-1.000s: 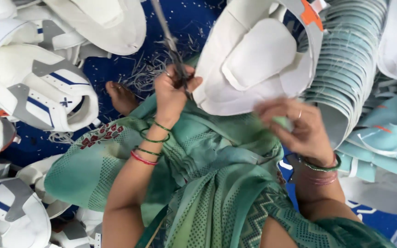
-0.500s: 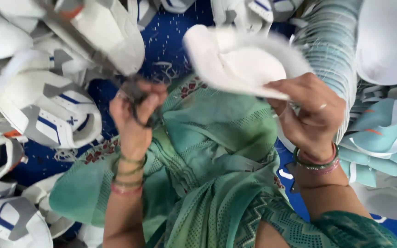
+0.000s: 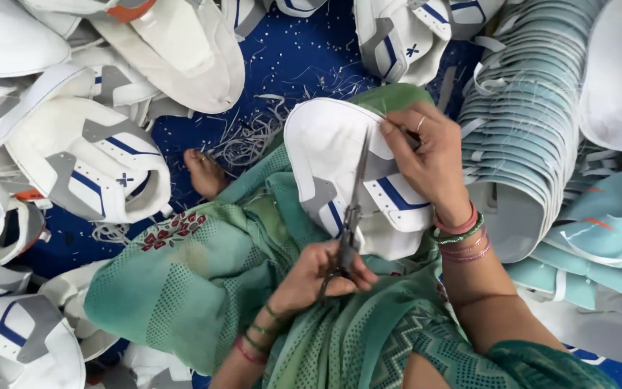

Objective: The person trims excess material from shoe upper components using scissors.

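A white shoe upper [image 3: 325, 155] with grey and blue panels lies on my lap, over green patterned cloth [image 3: 203, 274]. My right hand [image 3: 430, 162] pinches its far right edge, near the top. My left hand [image 3: 325, 277] grips the handles of a pair of thin scissors [image 3: 354, 209]. Their blades point up across the upper, the tips close to my right fingers. Bangles circle both wrists. A bare foot [image 3: 203, 173] sticks out from under the cloth at the left.
Finished white uppers are heaped at the left [image 3: 80, 158] and along the top [image 3: 397, 36]. A tall nested stack of pale teal and white pieces [image 3: 527, 130] stands at the right. Cut thread scraps [image 3: 253, 137] litter the blue mat [image 3: 289, 50].
My right hand has brought the upper down onto my lap. My left hand with the scissors has dropped from up near the left pile to the upper, blades now lying over it.
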